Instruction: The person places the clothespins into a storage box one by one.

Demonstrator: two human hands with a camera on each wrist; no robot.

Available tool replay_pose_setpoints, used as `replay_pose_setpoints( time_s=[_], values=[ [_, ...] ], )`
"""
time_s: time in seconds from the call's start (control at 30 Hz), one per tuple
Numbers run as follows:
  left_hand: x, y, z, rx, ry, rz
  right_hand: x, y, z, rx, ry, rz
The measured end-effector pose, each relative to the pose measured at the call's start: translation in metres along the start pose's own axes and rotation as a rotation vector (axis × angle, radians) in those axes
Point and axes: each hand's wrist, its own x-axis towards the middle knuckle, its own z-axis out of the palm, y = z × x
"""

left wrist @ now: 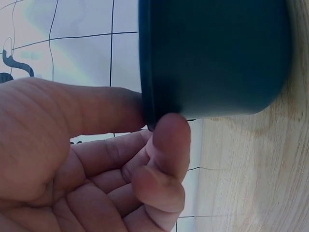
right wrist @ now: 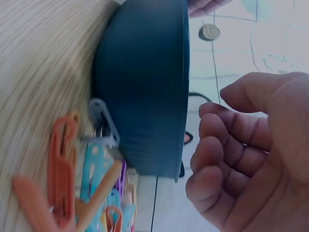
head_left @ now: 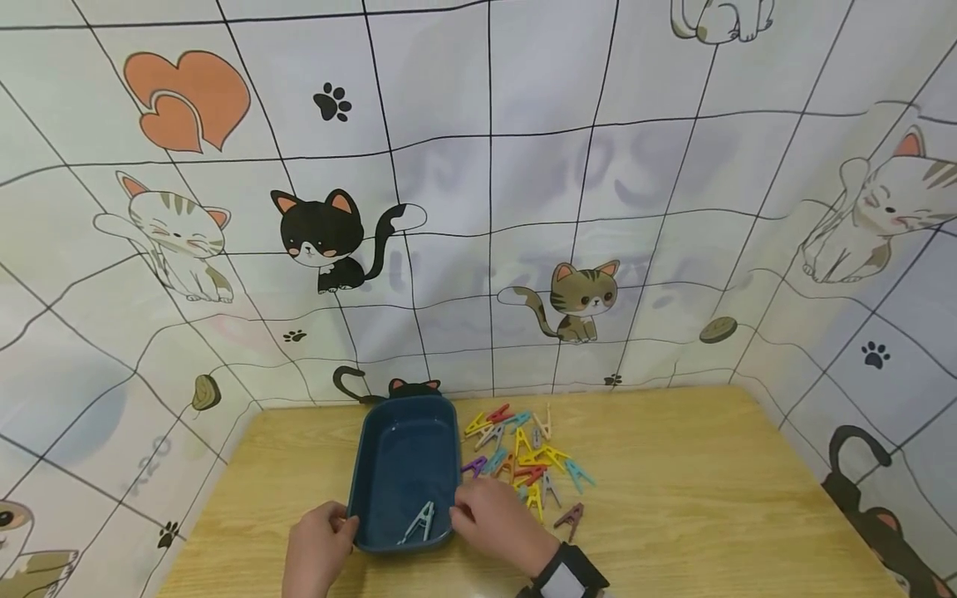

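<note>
A dark blue rectangular plastic tub (head_left: pixel 399 457) stands on the table, with one pale blue-grey clothespin (head_left: pixel 423 517) near its front end. My left hand (head_left: pixel 317 544) pinches the tub's left rim between thumb and index finger, as the left wrist view confirms. At the right rim is my right hand (head_left: pixel 501 519). In the right wrist view, that hand (right wrist: pixel 256 145) has loosely bent fingers, a gap between thumb and index finger, and nothing in its grasp. Right of the tub lie several colourful clothespins (head_left: pixel 549 455), with a brown clothespin (head_left: pixel 571 518) closest to my right wrist.
The wooden table (head_left: pixel 695 482) extends to the right of the clothespins. White cloth printed with cats and grid lines (head_left: pixel 449 191) encloses the back and sides. A black band with a white square (head_left: pixel 564 577) is on my right wrist.
</note>
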Motion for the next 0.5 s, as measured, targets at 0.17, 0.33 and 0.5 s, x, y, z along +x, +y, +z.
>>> replay_pose_setpoints(
  time_s=[0.17, 0.33, 0.5],
  values=[
    [-0.001, 0.001, 0.0, 0.003, -0.001, 0.009, -0.019, 0.008, -0.008, 0.081, 0.07, 0.05],
    [-0.001, 0.001, 0.0, 0.005, -0.001, 0.008, -0.037, 0.017, -0.017, 0.131, 0.16, 0.063],
    [-0.002, 0.002, 0.0, 0.004, -0.002, 0.015, -0.052, 0.023, -0.024, 0.154, 0.234, 0.095]
  ],
)
